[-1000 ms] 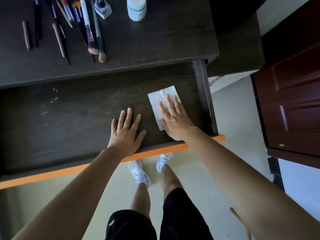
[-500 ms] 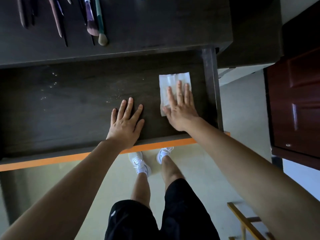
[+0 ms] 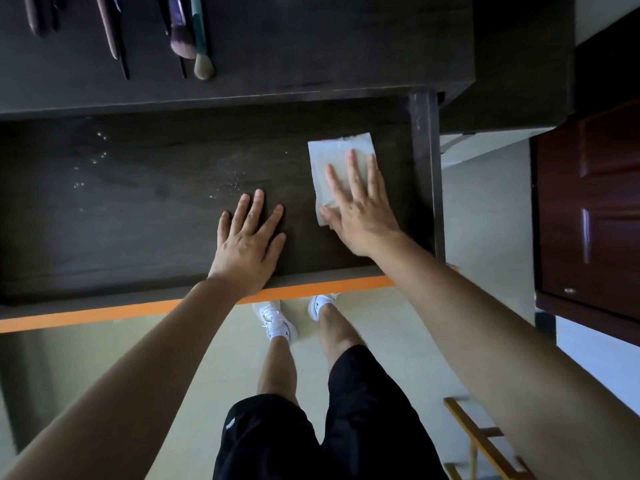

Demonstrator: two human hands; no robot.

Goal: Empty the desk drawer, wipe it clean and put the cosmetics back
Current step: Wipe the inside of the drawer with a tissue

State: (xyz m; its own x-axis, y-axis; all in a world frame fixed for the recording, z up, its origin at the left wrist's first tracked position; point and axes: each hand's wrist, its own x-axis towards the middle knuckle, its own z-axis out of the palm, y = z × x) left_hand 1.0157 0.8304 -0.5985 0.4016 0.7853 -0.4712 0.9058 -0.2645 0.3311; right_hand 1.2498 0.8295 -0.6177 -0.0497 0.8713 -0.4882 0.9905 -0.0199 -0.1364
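Observation:
The dark wooden drawer (image 3: 138, 209) stands pulled out, with an orange front edge (image 3: 104, 315), and holds no cosmetics. Small wet droplets and specks glint on its floor at the left and middle. My right hand (image 3: 360, 206) presses flat, fingers straight, on a white wipe (image 3: 337, 150) near the drawer's right wall. To its left, my left hand (image 3: 247, 244) rests flat on the drawer floor, palm at the front edge. Makeup brushes (image 3: 192, 39) and pencils (image 3: 110, 32) lie on the desktop (image 3: 311, 43) above the drawer.
A dark red cabinet door (image 3: 588, 209) stands at the right. A wooden chair frame (image 3: 485, 441) shows at the lower right. My legs and white shoes stand on the pale floor beneath the drawer front.
My right hand has pushed the wipe farther back and to the right in the drawer. The left hand stays flat in place. The camera has tilted down, cutting off the desktop's far items.

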